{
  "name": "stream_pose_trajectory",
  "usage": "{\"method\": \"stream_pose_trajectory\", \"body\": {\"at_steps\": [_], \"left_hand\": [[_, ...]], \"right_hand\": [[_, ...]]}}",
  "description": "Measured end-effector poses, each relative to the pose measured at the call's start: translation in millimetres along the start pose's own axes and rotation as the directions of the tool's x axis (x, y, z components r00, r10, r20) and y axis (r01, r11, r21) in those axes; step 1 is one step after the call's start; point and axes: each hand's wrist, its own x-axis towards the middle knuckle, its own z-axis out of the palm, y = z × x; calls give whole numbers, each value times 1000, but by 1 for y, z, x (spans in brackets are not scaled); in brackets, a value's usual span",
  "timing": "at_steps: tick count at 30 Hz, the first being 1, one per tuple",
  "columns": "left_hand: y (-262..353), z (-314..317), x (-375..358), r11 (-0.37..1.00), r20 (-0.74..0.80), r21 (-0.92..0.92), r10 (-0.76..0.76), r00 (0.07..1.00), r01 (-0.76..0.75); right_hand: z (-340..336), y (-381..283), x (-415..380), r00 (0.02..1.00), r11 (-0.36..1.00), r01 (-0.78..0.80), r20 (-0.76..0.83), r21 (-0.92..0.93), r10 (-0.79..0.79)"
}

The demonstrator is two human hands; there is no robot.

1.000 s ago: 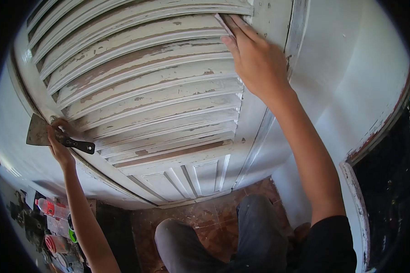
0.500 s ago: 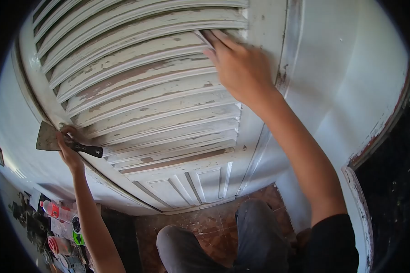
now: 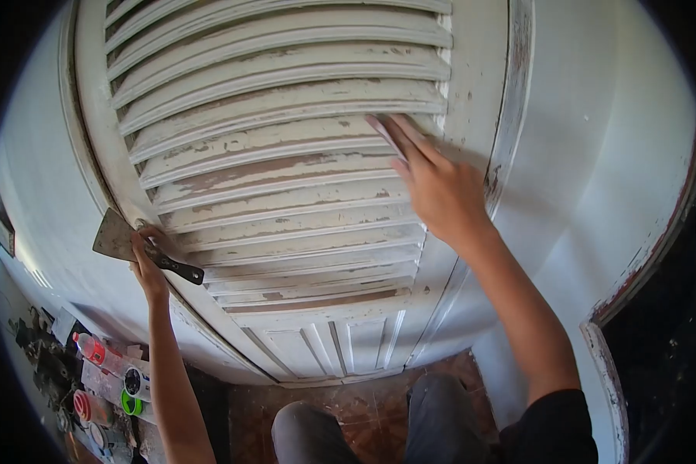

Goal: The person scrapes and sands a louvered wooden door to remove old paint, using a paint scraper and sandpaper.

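A louvered door (image 3: 472, 85) with chipped, flaking white paint stands in front of me. My right hand (image 3: 450, 197) is closed on a thin folded piece of sandpaper (image 3: 387, 137), its fingertips reaching in among the slats near their right ends. Over at the door's left edge, my left hand (image 3: 150, 269) grips a putty knife (image 3: 116, 236). The wide, stained blade points up and left, while the black handle sticks out to the right below my fingers. Some of those fingers are hidden behind the tool.
At lower left, a plastic bottle with a red label (image 3: 93, 349), a green-rimmed container (image 3: 131, 402) and other clutter stand together. My knees (image 3: 305, 429) are close to the door's bottom, above a brown tiled floor (image 3: 375, 414). A white wall (image 3: 572, 147) borders the right side.
The view has tilted upward, so the door and both hands appear lower and further right. My right hand is still at the slats with the sandpaper; my left hand keeps the putty knife.
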Motion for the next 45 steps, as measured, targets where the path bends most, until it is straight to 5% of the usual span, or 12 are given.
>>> {"method": "stream_pose_trajectory", "body": {"at_steps": [4, 7, 13, 16, 19, 25, 30, 40, 45], "left_hand": [[0, 6, -1, 991, -45, 38, 133, 990, -132], [-3, 5, -1, 999, -51, -13, 51, 997, -51], [-13, 2, 1, 992, -30, -24, 123, 992, -123], [-9, 7, -7, 997, -53, -23, 66, 996, -67], [-7, 5, 0, 995, -85, 2, 95, 992, -96], [-14, 4, 0, 996, -52, -4, 91, 994, -91], [-7, 7, 0, 988, -39, 47, 149, 988, -147], [-7, 6, 4, 987, -12, 25, 160, 987, -160], [-4, 9, 1, 987, -76, 45, 156, 985, -153]], "right_hand": [[-10, 26, -6, 999, 1000, -9, 53, -10, 10], [-10, 25, -10, 994, 992, -45, 89, -122, 56], [-9, 22, -11, 996, 996, -75, 46, 41, 73], [-7, 14, -6, 968, 976, -200, 173, 82, 184], [-11, 10, -8, 984, 939, -176, 88, 296, 157], [-3, 23, 2, 992, 997, -82, 98, -15, 83], [-11, 25, 13, 996, 999, -31, 80, -33, 33], [18, 25, -5, 997, 990, -63, -45, 128, 69], [13, 14, -7, 983, 935, -58, -142, 351, 114]]}}
